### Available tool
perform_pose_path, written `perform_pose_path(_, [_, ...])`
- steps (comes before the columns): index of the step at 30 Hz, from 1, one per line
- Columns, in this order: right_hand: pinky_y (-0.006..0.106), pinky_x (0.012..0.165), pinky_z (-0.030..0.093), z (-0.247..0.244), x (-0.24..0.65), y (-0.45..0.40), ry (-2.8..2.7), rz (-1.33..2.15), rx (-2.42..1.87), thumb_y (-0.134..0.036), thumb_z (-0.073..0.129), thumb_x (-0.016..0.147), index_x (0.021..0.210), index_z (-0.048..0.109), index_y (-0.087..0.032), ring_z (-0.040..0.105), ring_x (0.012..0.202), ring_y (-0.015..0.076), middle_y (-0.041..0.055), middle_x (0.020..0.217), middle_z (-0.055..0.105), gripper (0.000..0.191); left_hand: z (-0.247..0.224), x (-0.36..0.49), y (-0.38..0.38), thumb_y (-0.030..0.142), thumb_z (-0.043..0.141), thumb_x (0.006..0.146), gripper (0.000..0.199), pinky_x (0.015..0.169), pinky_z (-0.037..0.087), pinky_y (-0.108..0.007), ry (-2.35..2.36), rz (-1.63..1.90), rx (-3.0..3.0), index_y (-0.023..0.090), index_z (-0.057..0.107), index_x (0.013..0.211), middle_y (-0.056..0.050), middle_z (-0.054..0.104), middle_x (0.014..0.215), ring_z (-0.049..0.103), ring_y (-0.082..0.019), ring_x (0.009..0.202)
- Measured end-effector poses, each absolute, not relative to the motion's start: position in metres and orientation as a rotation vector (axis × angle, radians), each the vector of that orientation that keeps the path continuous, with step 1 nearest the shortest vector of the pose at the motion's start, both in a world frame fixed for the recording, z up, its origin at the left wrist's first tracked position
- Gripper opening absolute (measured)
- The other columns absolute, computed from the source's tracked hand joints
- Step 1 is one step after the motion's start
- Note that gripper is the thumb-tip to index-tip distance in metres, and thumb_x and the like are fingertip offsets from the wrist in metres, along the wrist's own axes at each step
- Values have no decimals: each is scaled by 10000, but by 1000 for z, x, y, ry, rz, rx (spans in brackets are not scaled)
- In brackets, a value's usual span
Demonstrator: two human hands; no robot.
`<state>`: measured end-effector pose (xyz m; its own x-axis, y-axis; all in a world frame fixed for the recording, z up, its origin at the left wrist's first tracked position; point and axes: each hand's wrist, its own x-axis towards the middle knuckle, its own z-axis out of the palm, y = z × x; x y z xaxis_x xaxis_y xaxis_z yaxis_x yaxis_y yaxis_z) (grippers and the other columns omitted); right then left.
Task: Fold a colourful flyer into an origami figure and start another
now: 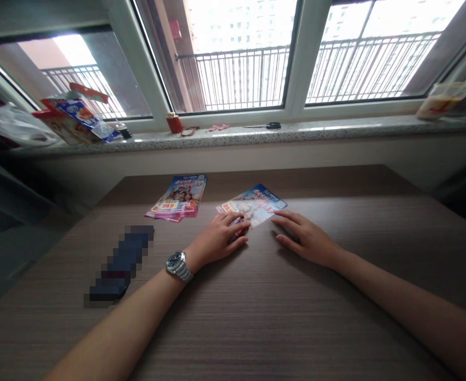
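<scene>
A single printed flyer (259, 203) in blue, white and pink lies flat and slanted on the brown table (233, 317). My left hand (219, 238), with a metal watch (179, 265) at the wrist, rests over the flyer's lower left part and hides some of it. Its fingers are stretched out. At the flyer's right corner, my right hand (302, 235) lies with fingers extended, the fingertips at or very near the edge. Further left sits a slightly fanned stack of similar flyers (181, 196), touched by neither hand.
A pixelated dark oblong object (122, 264) lies left of my left forearm. Along the granite windowsill (316, 132) stand a plastic bag (18, 124), snack packages (78, 119), a red container (174, 123), scissors (270, 126) and a plastic cup (443, 100).
</scene>
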<state>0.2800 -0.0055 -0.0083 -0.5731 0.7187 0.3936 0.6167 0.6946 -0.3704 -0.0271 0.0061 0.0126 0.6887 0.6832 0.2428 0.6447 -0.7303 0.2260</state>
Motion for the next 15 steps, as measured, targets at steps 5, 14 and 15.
perform_pose_path(5, [538, 1131, 454, -6, 279, -5, -2340, 213, -1006, -372, 527, 1012, 1430, 521, -285, 511, 1377, 300, 125, 1493, 533, 427, 15, -25, 4, 389, 594, 998, 372, 1172, 398, -473, 909, 453, 2772, 343, 631, 1365, -67, 547, 1480, 509, -269, 1359])
perform_pose_path(14, [551, 1173, 403, -9, 278, -6, -2402, 199, -1043, -389, 515, 1018, 1424, 530, -249, 441, 1447, 314, 145, 1553, 482, 429, 22, -21, -2, 353, 635, 972, 405, 1120, 451, -429, 754, 472, 2763, 333, 625, 1377, -60, 625, 1381, 577, -245, 1264])
perform_pose_path(15, [551, 1177, 398, -9, 278, -6, -2413, 200, -1049, -395, 515, 1019, 1424, 533, -241, 432, 1454, 317, 149, 1558, 478, 434, 22, -21, -2, 355, 640, 969, 404, 1114, 455, -427, 754, 474, 2761, 333, 627, 1373, -60, 626, 1377, 583, -243, 1255])
